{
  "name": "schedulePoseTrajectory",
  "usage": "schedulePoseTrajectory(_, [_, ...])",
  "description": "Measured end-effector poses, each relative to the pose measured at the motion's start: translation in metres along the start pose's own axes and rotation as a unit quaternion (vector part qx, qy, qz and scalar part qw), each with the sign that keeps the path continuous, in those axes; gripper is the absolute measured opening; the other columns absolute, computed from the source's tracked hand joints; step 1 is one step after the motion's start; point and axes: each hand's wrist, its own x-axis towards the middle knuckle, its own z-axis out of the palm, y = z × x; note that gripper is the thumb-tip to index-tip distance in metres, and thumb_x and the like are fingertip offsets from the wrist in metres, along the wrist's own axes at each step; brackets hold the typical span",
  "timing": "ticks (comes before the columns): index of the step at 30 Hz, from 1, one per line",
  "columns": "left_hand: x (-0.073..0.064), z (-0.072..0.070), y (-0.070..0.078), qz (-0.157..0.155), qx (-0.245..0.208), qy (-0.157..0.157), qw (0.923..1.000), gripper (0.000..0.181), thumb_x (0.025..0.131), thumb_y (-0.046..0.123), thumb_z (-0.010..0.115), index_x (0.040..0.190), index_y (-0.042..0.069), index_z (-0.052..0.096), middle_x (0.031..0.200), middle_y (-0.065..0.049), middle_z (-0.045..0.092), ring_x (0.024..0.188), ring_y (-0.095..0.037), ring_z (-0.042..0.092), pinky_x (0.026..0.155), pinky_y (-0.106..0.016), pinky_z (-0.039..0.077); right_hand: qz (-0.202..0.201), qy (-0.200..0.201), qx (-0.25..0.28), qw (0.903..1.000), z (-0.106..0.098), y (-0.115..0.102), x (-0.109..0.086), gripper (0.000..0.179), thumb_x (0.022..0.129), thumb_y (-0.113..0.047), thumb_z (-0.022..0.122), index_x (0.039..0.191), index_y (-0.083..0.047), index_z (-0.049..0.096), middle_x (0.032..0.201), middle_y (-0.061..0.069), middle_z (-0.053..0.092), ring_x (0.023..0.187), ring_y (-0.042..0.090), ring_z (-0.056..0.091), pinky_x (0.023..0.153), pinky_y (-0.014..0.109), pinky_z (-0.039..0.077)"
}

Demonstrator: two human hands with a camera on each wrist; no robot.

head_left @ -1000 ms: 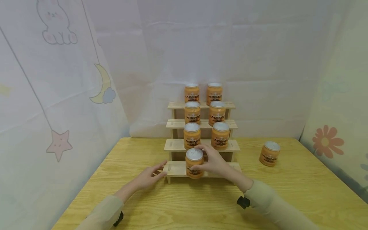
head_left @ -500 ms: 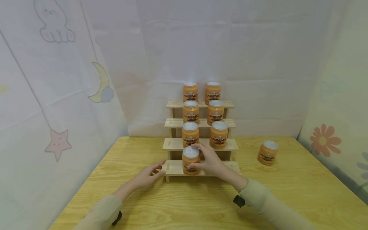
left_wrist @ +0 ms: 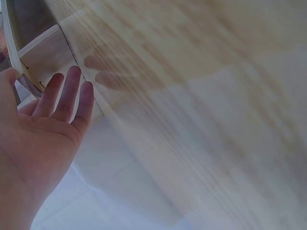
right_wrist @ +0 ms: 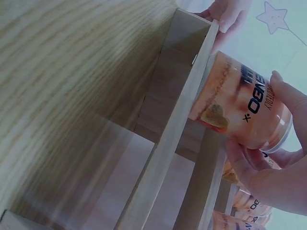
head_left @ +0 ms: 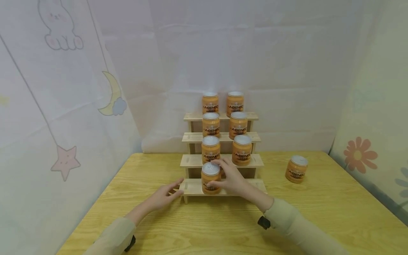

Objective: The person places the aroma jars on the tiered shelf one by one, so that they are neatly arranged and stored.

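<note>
An orange can with a silver lid (head_left: 210, 182) stands at the left part of the lowest step of a wooden tiered rack (head_left: 194, 186). My right hand (head_left: 232, 180) grips this can from the right, thumb in front and fingers behind; the right wrist view shows the thumb and fingers (right_wrist: 244, 165) around its upper part. My left hand (head_left: 164, 196) is at the left end of the lowest step with fingers straight. In the left wrist view its fingers (left_wrist: 67, 93) lie along the rack's end. Pairs of matching cans, such as one can (head_left: 241, 152), stand on the upper steps.
Another orange can (head_left: 296, 170) stands alone on the wooden table (head_left: 153, 233), right of the rack. Pale cloth walls (head_left: 280, 63) enclose the table at the back and sides. Bare wood shows on the lowest step right of the gripped can.
The gripped can moved slightly left and back onto the lowest step with my right hand, then stayed almost still. My left hand stayed at the rack's end. The camera view shifted slightly.
</note>
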Motion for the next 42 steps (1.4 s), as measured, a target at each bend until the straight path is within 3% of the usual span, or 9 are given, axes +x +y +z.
schedulePoseTrajectory(7, [0.0, 0.0, 0.0, 0.001, 0.006, 0.0, 1.0, 0.059, 0.098, 0.038, 0.047, 0.148, 0.011, 0.029, 0.139, -0.023, 0.045, 0.107, -0.028, 0.06, 0.089, -0.043, 0.051, -0.014, -0.005, 0.02, 0.9997, -0.003, 0.005, -0.002, 0.074, 0.072, -0.036, 0.081, 0.134, -0.012, 0.049, 0.129, 0.006, 0.049, 0.111, 0.019, 0.055, 0.089, 0.035, 0.051])
schedulePoseTrajectory(14, [0.001, 0.001, -0.002, -0.005, 0.009, 0.007, 0.9999, 0.06, 0.098, 0.04, 0.046, 0.148, 0.01, 0.03, 0.139, -0.021, 0.046, 0.103, -0.026, 0.061, 0.086, -0.039, 0.052, -0.058, -0.004, 0.04, 0.9975, -0.015, 0.014, -0.01, 0.07, 0.074, -0.035, 0.079, 0.132, -0.01, 0.05, 0.127, 0.007, 0.053, 0.11, 0.023, 0.057, 0.092, 0.042, 0.05])
schedulePoseTrajectory(24, [0.0, 0.001, -0.003, -0.003, 0.005, 0.009, 0.9999, 0.062, 0.097, 0.042, 0.047, 0.147, 0.01, 0.031, 0.146, -0.015, 0.039, 0.103, -0.024, 0.061, 0.085, -0.037, 0.052, -0.055, 0.011, 0.024, 0.9981, -0.039, 0.032, -0.025, 0.058, 0.078, -0.028, 0.077, 0.127, -0.006, 0.055, 0.125, 0.009, 0.057, 0.11, 0.031, 0.058, 0.093, 0.048, 0.048])
schedulePoseTrajectory(32, [0.001, 0.001, -0.003, 0.016, 0.008, 0.021, 0.9996, 0.061, 0.098, 0.039, 0.048, 0.147, 0.007, 0.032, 0.151, -0.015, 0.031, 0.105, -0.027, 0.059, 0.083, -0.033, 0.052, -0.062, 0.024, 0.052, 0.9964, -0.069, 0.044, -0.033, 0.045, 0.082, -0.017, 0.073, 0.122, -0.004, 0.057, 0.121, 0.014, 0.059, 0.107, 0.032, 0.057, 0.088, 0.044, 0.051])
schedulePoseTrajectory(42, [0.002, 0.0, -0.005, 0.018, 0.01, 0.022, 0.9996, 0.061, 0.097, 0.038, 0.051, 0.146, 0.007, 0.033, 0.149, -0.015, 0.034, 0.103, -0.026, 0.061, 0.084, -0.032, 0.053, 0.035, 0.022, 0.024, 0.9989, -0.112, 0.058, -0.049, 0.047, 0.088, -0.03, 0.067, 0.128, -0.009, 0.055, 0.125, 0.011, 0.059, 0.115, 0.029, 0.053, 0.097, 0.049, 0.044])
